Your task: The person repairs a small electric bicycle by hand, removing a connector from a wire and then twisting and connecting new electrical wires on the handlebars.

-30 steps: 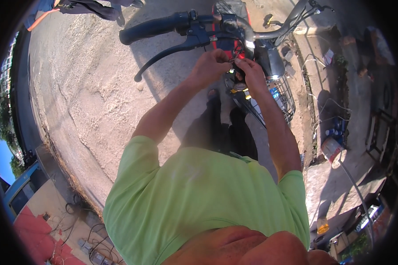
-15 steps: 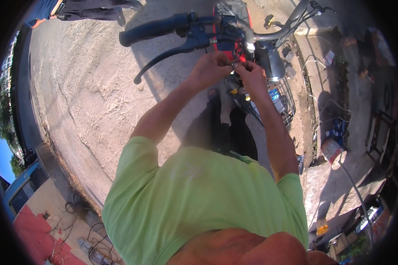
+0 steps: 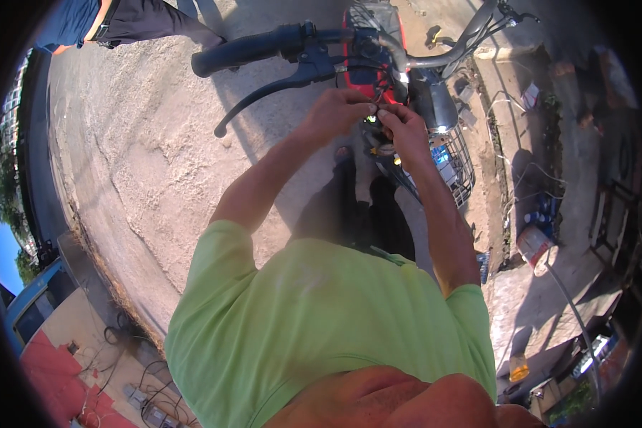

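My left hand (image 3: 339,114) and my right hand (image 3: 405,135) meet fingertip to fingertip in front of a two-wheeler's black handlebar grip (image 3: 242,51). Their fingers are closed around something small and dark, perhaps wiring, which I cannot make out. Just behind them is a red body panel (image 3: 359,89), with the brake lever (image 3: 260,89) to the upper left. A black lamp housing (image 3: 435,101) sits right of my fingers, and a wire basket (image 3: 460,171) with things in it hangs below it, partly behind my right forearm.
Another person's dark-trousered legs (image 3: 146,23) are at the top left. Rough concrete ground (image 3: 143,164) spreads to my left. Along the right run a ledge with loose white cords, a bucket (image 3: 536,246) with a hose, and an orange container (image 3: 518,367). Cables lie at the lower left.
My pinched fingers have shifted slightly downward and stay together. The other person's legs at the top left have moved a little down and toward the right.
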Demonstrator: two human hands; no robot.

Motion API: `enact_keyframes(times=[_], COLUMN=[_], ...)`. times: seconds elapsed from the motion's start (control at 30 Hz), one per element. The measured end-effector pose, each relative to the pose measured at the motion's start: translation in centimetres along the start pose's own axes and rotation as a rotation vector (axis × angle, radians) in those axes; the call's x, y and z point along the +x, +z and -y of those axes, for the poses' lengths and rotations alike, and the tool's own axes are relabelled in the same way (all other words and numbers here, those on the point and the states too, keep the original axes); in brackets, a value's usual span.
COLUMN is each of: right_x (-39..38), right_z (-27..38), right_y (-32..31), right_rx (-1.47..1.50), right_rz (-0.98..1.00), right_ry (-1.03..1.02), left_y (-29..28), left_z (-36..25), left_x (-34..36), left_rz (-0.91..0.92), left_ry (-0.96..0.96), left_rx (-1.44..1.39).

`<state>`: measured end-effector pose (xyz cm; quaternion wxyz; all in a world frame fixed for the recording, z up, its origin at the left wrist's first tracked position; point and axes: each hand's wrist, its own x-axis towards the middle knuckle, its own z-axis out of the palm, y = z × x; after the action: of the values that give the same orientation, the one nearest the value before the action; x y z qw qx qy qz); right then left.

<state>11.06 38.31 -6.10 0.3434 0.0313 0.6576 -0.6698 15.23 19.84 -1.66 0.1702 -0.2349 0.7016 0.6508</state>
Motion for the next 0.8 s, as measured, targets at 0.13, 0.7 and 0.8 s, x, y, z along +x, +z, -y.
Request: enact_keyframes(times=[0.13,0.7,0.8], right_x=[-0.9,-1.0,-1.3], right_z=[0.2,1.1,1.3], right_y=[0.0,-2.6,-2.5], right_rx=[-0.041,-0.257,-0.351], right_rz=[-0.014,0.027,0.018], right_ry=[0.006,0.028,-0.033], left_y=[-0.4,-0.1,-0.3], left_z=[-1.1,1.5,1.6], left_x=[0.3,4.4,4.8], left_rz=[0.087,0.355,0.396], left_ry=[-0.048,-0.152,-0.186], left_rx=[0.075,-0.216,-0.244])
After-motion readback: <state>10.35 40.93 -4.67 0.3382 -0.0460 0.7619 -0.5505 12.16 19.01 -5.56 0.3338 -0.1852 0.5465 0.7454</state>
